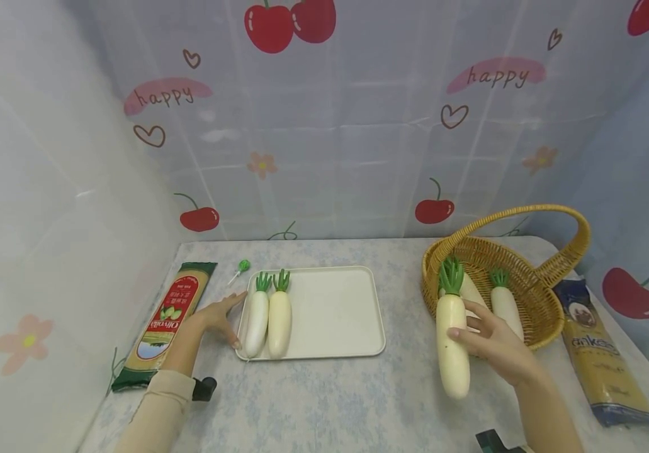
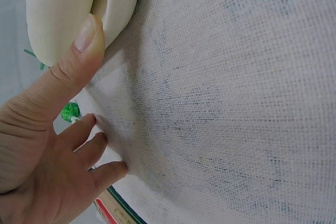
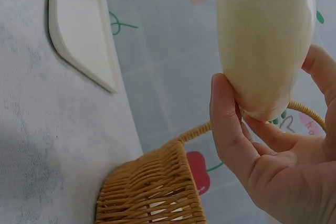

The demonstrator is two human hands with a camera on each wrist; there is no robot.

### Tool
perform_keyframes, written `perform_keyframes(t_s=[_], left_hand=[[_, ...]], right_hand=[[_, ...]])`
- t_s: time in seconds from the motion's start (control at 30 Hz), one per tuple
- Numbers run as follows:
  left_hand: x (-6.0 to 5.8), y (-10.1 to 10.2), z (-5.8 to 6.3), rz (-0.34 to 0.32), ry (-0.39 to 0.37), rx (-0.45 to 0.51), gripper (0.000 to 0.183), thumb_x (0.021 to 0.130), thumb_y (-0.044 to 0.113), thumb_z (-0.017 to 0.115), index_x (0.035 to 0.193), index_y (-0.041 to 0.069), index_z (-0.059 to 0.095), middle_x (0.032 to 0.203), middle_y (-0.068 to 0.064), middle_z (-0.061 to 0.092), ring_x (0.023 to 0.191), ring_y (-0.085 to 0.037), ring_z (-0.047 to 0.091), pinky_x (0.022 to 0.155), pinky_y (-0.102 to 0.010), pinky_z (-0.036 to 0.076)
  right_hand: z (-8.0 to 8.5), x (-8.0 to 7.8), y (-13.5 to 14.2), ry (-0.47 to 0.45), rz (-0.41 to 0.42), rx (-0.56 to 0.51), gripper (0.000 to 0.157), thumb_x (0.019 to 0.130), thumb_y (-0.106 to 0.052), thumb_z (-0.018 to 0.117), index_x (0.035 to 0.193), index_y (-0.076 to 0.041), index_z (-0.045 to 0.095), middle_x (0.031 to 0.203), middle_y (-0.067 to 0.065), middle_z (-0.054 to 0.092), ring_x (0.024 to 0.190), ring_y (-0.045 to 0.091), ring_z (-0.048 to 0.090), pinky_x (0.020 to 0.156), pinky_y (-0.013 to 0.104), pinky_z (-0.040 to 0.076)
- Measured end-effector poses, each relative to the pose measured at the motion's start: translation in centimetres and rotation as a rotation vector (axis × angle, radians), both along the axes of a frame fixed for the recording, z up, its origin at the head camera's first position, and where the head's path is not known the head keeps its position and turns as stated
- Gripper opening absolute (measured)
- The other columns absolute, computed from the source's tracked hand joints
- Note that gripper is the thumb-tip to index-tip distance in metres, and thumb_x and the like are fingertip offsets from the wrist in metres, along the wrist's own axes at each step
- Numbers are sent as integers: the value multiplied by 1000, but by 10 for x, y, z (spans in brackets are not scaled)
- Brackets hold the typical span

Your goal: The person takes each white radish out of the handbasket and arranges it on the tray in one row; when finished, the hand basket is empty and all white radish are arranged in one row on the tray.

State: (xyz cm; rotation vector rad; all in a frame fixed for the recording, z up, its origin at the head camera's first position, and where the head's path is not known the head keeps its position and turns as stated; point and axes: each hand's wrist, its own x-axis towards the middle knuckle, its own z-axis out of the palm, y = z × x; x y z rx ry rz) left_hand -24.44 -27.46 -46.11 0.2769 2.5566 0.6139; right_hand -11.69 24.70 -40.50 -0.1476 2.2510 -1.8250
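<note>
My right hand (image 1: 496, 343) grips a white radish (image 1: 452, 352) with green tops by its side, thumb across the front. The radish hangs upright, tops up, in front of the basket's left side; in the right wrist view its pale body (image 3: 265, 40) fills the upper part. My left hand (image 1: 216, 319) lies at the left edge of the white tray (image 1: 335, 314) with fingers spread and nothing held. In the left wrist view its thumb (image 2: 86, 40) is by the tray's rim. Two white radishes (image 1: 256, 324) lie side by side at the tray's left end.
The wicker basket (image 1: 551, 314) at the right holds more white radishes (image 1: 507, 308). Right of it lies a yellow-and-blue pasta packet (image 1: 607, 358). A green-and-gold packet (image 1: 168, 314) is under the left forearm, and a green lollipop (image 1: 243, 266) lies behind the tray's left corner.
</note>
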Motion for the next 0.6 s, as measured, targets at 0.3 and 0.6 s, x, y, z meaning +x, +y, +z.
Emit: perform_keyframes(t_s=[0.3,0.6], left_hand=[[0,0,0,7,-4,-3,123,53,19,92,150,5,18,151,-31,11,136,-53,12,106,-66,19],[0,0,1,12,-12,12,123,53,19,92,150,6,17,152,-30,10,137,-52,10,107,-65,17]], right_hand=[[-7,-2,-13,29,25,-38,65,91,-10,59,144,4,23,119,21,55,98,15,62,80,33,52],[-9,-9,-27,51,65,-75,62,91,-10,59,141,6,25,114,13,58,100,14,61,81,31,52]])
